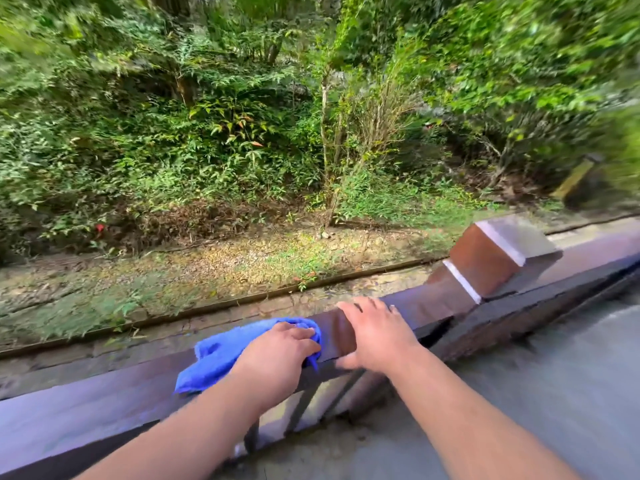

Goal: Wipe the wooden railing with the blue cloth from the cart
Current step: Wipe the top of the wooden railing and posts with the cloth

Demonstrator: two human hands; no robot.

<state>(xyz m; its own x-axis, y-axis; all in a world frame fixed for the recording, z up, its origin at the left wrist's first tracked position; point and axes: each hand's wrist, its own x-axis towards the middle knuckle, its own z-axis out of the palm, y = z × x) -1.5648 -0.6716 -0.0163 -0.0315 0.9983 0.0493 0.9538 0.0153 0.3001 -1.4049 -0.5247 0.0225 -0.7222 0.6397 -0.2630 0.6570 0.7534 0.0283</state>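
Railing (86, 407) of dark wood runs across the near part of the scene, rising from near left to far right, with slats (304, 407) below it and a grey floor (554, 393) on the person's side. Both forearms reach over the floor to the top rail. The left hand (277, 355) presses the blue cloth (214, 355) flat on the rail top, its fingers (298, 332) curled and pinching a bunch of the cloth so that it will not slip as it is pushed; the loose end trails to the left, draped over the near edge. Just to the right, the right hand (374, 330) rests palm down on bare wood, fingers (367, 303) slightly spread and the thumb hooked under the near edge, probably to steady the body while the other hand wipes. It holds nothing. The two hands are near but not touching.

Farther right stands a square post (495, 258) with a pale cap, which the cloth would have to go around. Beyond the railing lie a narrow gutter (242, 306), a strip of gravel and grass, then thick green bushes (242, 133). No cart is in view. Wiping looks to be under way, with much rail left on both sides.
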